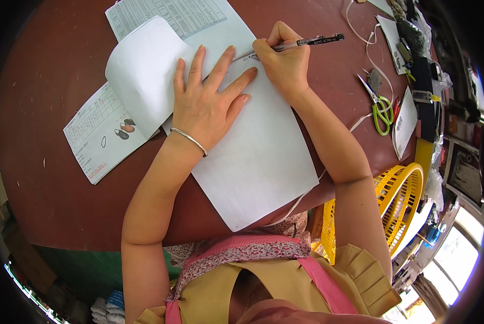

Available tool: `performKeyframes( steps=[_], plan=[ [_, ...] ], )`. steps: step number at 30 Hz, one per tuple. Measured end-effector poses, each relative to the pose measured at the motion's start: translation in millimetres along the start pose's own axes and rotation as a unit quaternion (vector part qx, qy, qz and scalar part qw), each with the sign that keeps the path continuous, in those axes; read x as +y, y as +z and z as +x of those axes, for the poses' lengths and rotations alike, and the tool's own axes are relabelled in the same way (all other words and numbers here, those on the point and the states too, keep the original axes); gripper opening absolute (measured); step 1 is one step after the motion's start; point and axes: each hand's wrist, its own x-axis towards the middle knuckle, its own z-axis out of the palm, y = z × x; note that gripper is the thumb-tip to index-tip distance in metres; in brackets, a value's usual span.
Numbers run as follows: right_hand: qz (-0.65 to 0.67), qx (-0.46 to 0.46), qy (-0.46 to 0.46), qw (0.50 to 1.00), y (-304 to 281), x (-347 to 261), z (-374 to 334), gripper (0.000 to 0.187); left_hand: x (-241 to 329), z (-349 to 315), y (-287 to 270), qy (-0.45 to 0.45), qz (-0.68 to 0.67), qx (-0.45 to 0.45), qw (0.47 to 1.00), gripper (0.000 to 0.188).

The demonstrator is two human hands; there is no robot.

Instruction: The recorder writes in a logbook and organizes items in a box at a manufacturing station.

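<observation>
A pen (309, 42) with a clear barrel and black end is pinched in my right hand (286, 63), its tip at the top of a mostly blank white sheet (258, 156). Flat on the papers lies my left hand (209, 100), fingers spread, a silver bangle at the wrist. Its fingertips reach close to the pen's tip. Left of that hand, a white page (142, 67) curls up over a printed form (104, 135) with small shoe-like pictures. Beyond them rests a sheet with a printed table (171, 19).
Green-handled scissors (381, 110) lie on the dark red table (53, 183) at the right, beside a white cord (386, 81). A small card (404, 124) sits near the right edge. Below it stands a yellow plastic basket (401, 194). Clutter with plastic bags (422, 32) lines the far right.
</observation>
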Motion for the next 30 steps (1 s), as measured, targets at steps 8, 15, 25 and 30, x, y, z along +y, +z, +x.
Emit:
performKeyframes(
  steps=[8,15,25,30],
  plan=[
    [0.020,0.008,0.009,1.000,-1.0,3.2,1.0,0.027,0.1,0.3,-0.8,0.000,-0.001,0.001,1.000,0.038],
    [0.007,0.006,0.011,1.000,-0.4,4.7,0.8,0.027,-0.2,0.1,-0.8,0.001,0.001,0.002,1.000,0.038],
    [0.016,-0.052,-0.018,0.998,-2.3,-1.8,-4.8,0.031,-1.9,-1.4,1.0,0.000,0.008,-0.004,1.000,0.039],
    [0.005,-0.052,0.007,0.999,1.5,-4.6,-6.2,0.031,-2.5,-2.5,1.1,0.000,0.005,-0.004,1.000,0.039]
  ],
)
